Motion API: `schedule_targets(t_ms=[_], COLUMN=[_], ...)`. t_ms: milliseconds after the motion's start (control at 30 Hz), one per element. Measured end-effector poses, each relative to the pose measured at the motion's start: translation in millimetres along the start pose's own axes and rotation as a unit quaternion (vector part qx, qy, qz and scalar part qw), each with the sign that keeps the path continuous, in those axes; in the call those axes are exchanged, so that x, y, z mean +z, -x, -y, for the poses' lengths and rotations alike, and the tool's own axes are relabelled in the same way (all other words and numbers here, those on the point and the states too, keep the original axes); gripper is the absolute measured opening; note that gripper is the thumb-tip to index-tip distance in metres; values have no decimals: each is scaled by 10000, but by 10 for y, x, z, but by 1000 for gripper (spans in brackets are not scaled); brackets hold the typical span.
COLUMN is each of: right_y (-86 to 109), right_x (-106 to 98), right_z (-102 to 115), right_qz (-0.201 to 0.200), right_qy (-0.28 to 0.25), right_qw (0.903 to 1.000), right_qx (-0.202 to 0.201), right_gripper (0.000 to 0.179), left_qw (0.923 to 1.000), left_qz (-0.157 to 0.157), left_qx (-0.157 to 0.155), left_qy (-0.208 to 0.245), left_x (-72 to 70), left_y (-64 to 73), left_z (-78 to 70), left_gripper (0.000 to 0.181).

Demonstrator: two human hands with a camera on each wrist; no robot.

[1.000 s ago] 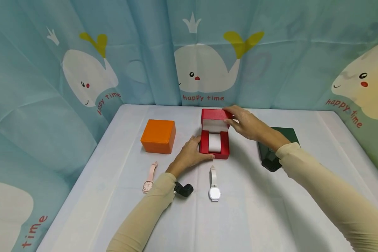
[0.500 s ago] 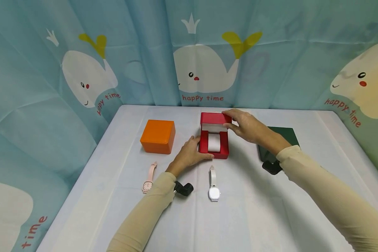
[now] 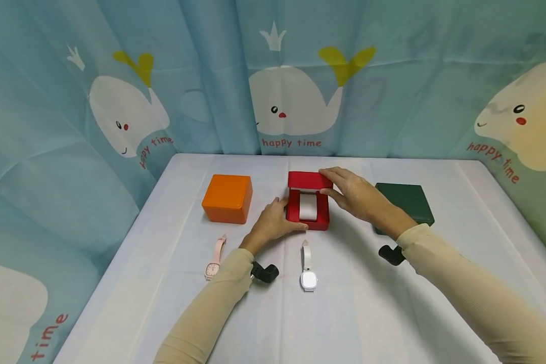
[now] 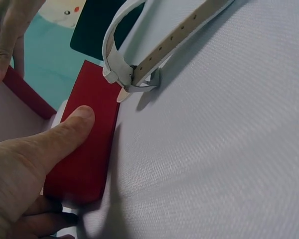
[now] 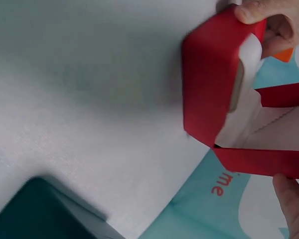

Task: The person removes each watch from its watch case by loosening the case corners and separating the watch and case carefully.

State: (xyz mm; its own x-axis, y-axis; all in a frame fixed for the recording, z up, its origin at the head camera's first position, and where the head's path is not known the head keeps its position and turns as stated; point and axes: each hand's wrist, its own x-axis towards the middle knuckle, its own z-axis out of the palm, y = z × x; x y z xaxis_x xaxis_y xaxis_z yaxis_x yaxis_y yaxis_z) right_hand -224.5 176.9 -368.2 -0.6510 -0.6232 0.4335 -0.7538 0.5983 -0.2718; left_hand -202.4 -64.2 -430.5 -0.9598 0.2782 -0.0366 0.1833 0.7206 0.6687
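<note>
A red watch box (image 3: 324,215) stands half closed at the back middle of the table, a white cushion (image 3: 308,207) inside it. My left hand (image 3: 270,222) grips the base from the left, its thumb lying across the front wall, as the left wrist view shows too. The lid (image 3: 304,180) tilts forward over the cushion. At the lid's right edge my right hand (image 3: 352,194) pinches it between thumb and fingers. In front of the box lies a white watch (image 3: 308,278); its buckled strap (image 4: 172,42) looms close in the left wrist view.
An orange box (image 3: 227,198) stands shut to the left, and a dark green box (image 3: 405,202) to the right, partly behind my right forearm. A pink watch (image 3: 213,268) lies beside my left sleeve. A patterned blue curtain (image 3: 209,116) hangs behind the table.
The red box's lid has swung forward and down with my right hand on it, so less of its pale lining shows. My left hand keeps its place on the base.
</note>
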Motion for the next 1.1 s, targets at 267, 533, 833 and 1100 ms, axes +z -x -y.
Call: schedule_targets(t_ms=[267, 533, 833, 1100], right_y=[46, 135, 198, 280], right_x=[105, 167, 248, 317], right_z=[-11, 30, 51, 35], right_qz=[-565, -655, -723, -732], right_qy=[298, 533, 1078, 1245], right_qw=[9962, 9944, 9862, 9795], right_qx=[-587, -630, -1030, -1404], right_gripper=[56, 59, 59, 63], left_qw=[9995, 9991, 9988, 9985], left_qz=[-227, -239, -258, -270], left_qx=[-59, 40, -8, -115], left_qy=[-230, -341, -423, -463], left_x=[18, 40, 28, 22], left_y=[2, 17, 8, 10], left_z=[-6, -15, -12, -14], left_gripper=[87, 84, 84, 88])
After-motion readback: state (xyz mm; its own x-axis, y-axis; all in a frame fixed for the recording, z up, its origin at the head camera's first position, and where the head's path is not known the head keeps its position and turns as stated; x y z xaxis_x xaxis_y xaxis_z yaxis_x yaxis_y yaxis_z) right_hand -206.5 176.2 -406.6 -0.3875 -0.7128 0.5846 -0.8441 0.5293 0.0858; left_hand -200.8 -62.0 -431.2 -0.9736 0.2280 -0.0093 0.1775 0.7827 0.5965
